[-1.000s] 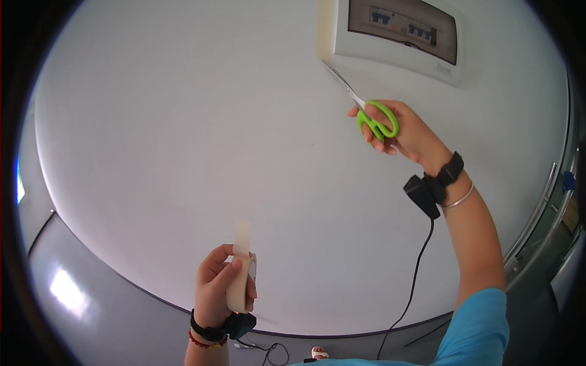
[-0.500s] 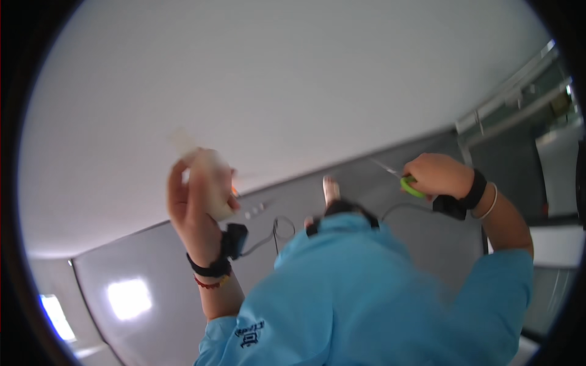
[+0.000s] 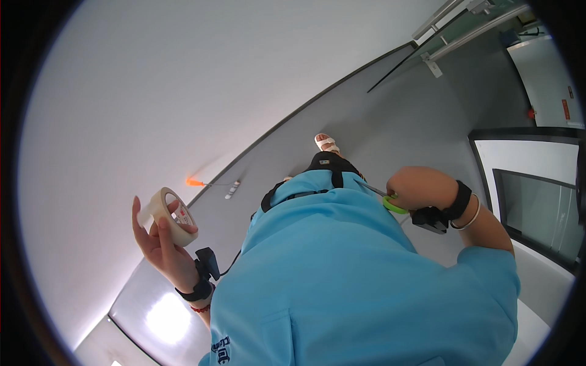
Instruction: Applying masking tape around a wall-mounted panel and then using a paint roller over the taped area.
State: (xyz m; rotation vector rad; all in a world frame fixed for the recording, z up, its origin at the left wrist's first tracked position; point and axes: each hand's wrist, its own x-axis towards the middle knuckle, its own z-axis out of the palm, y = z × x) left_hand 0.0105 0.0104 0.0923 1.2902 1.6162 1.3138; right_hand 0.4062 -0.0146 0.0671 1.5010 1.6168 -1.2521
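The smooth grey floor (image 3: pixel 390 116) meets the white wall along a dark baseboard line. A small orange object (image 3: pixel 195 182) and a little white oblong piece (image 3: pixel 231 190) lie on it near that line. One white-sandalled foot (image 3: pixel 326 144) stands on it.

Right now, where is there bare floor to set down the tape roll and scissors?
Grey floor lies bare between the white wall and the window, ahead of the sandalled foot. By the wall base, an orange object clutters it.

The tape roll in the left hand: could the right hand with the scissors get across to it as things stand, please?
Probably yes. The right hand with the green-handled scissors sits across the blue-shirted torso from the tape roll in the left hand; nothing else lies between.
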